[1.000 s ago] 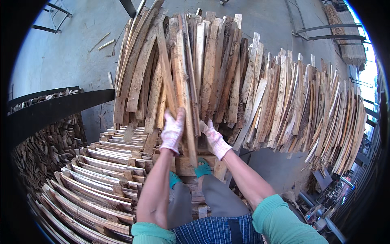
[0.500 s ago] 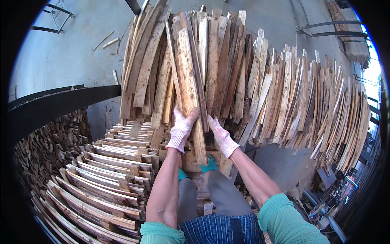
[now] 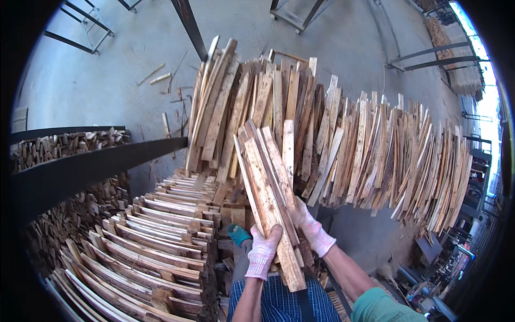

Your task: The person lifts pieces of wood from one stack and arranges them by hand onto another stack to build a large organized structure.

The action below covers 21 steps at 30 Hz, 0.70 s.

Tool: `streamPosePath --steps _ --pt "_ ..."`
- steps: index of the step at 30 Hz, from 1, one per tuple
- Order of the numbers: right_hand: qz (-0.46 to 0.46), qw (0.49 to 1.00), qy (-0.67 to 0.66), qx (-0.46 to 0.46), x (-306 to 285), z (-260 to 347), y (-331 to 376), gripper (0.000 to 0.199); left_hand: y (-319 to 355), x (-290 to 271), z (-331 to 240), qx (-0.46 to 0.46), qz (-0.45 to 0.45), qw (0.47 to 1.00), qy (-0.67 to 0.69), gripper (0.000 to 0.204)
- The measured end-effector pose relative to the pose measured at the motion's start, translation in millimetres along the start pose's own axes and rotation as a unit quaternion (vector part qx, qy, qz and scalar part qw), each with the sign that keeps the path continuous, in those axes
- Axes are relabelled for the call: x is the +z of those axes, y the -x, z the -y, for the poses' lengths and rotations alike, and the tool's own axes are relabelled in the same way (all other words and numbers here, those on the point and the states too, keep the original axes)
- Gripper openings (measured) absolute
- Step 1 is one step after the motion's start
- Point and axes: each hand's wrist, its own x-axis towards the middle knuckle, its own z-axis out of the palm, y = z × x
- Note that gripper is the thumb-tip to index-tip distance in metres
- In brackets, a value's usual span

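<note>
A bundle of several rough wooden slats (image 3: 266,185) is held at a tilt in front of my body, lower ends near my waist. My left hand (image 3: 264,251), in a pale pinkish knit glove, closes round the near part of the bundle, thumb across the top slat. My right hand (image 3: 313,229), gloved alike, grips the bundle's right side slightly farther up; its fingertips are partly hidden by the wood. Beyond the bundle stretches a long pile of similar slats (image 3: 370,155), stacked side by side.
Left of me is a stack of slats laid in spaced layers (image 3: 150,257). A dark metal beam (image 3: 107,156) crosses at the left, above a heap of short wood pieces (image 3: 80,206). Scraps (image 3: 161,79) lie on the concrete floor (image 3: 145,32). Metal frames (image 3: 303,19) stand farther off.
Both hands have drawn the bundle off the long pile toward my body, and it now tilts the other way. My right hand has come round its side. The view has shifted.
</note>
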Motion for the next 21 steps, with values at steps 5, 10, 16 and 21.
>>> streamPosePath --steps 5,10,16,21 --pt "0.021 0.994 0.104 0.029 21.3 28.7 34.1 0.103 64.1 -10.7 -42.9 -0.037 -0.007 0.999 -0.015 0.086" --pt "-0.008 0.987 0.137 0.087 33.6 62.1 118.5 0.101 114.2 -1.6 12.5 -0.058 0.049 0.997 0.008 0.096" --pt "-0.04 0.965 0.232 0.118 7.5 42.5 4.2 0.074 -3.0 9.0 -34.2 -0.067 0.012 0.996 0.059 0.096" --pt "-0.046 0.971 0.219 0.086 -21.3 -8.7 19.8 0.067 23.6 9.6 -6.9 -0.003 0.0 1.0 0.023 0.096"
